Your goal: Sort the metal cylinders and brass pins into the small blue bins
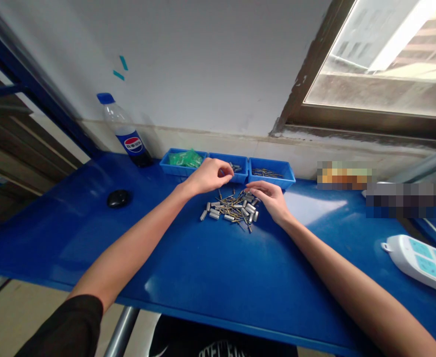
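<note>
My left hand (pixel 211 174) hovers at the front of the middle blue bin (pixel 245 159), thumb and fingers closed in a pinch; what they hold, if anything, is too small to make out. Short metal pieces (pixel 235 167) lie in that bin. My right hand (pixel 272 197) is at the right edge of a mixed pile, its fingers stretched out loosely to the left, with no held thing visible. In the pile are silver metal cylinders (pixel 214 215) and thin brass-coloured pins (pixel 228 204) on the blue table (pixel 203 267).
A left bin (pixel 181 171) holds green plastic pieces (pixel 186 158); a right bin (pixel 272 182) holds thin pins (pixel 264 172). A cola bottle (pixel 127 134) and black mouse (pixel 118 198) are at left. A white power strip (pixel 422 260) lies at right.
</note>
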`<act>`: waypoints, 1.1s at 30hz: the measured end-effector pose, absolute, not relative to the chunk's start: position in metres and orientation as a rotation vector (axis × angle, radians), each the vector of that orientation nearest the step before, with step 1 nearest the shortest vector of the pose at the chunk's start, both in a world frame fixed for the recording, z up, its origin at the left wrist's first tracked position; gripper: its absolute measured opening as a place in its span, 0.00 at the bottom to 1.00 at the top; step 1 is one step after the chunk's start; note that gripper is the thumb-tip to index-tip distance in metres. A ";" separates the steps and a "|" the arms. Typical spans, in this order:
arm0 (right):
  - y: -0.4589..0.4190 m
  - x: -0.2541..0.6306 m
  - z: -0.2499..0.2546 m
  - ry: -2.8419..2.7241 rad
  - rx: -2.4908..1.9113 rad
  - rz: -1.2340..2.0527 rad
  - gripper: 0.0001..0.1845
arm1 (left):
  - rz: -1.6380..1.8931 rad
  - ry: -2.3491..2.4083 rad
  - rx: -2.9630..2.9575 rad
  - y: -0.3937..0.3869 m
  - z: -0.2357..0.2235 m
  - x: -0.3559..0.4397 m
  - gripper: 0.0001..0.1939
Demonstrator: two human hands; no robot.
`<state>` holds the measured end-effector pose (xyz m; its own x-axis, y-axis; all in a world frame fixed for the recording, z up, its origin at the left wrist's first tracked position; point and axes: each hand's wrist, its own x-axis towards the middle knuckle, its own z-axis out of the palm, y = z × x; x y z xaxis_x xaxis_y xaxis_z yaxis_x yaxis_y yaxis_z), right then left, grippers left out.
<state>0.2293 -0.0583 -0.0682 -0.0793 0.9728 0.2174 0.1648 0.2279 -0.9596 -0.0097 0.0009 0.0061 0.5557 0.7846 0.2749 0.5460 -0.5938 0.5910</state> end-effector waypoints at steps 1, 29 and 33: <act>-0.058 0.230 -0.069 -1.482 -1.135 0.994 0.13 | 0.591 1.086 2.415 -0.001 0.008 -0.011 0.06; -0.059 0.230 -0.069 -1.528 -1.108 0.952 0.15 | 0.664 0.815 2.153 -0.005 -0.006 0.001 0.19; -0.060 0.230 -0.068 -1.604 -1.061 0.897 0.15 | 0.790 0.748 1.950 -0.007 -0.004 0.006 0.07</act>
<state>0.2299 -0.0599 -0.0678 -0.1429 0.9358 0.3222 0.2159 0.3472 -0.9126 0.0058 -0.0073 -0.0037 0.6167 0.7514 0.2347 0.1933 -0.4335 0.8802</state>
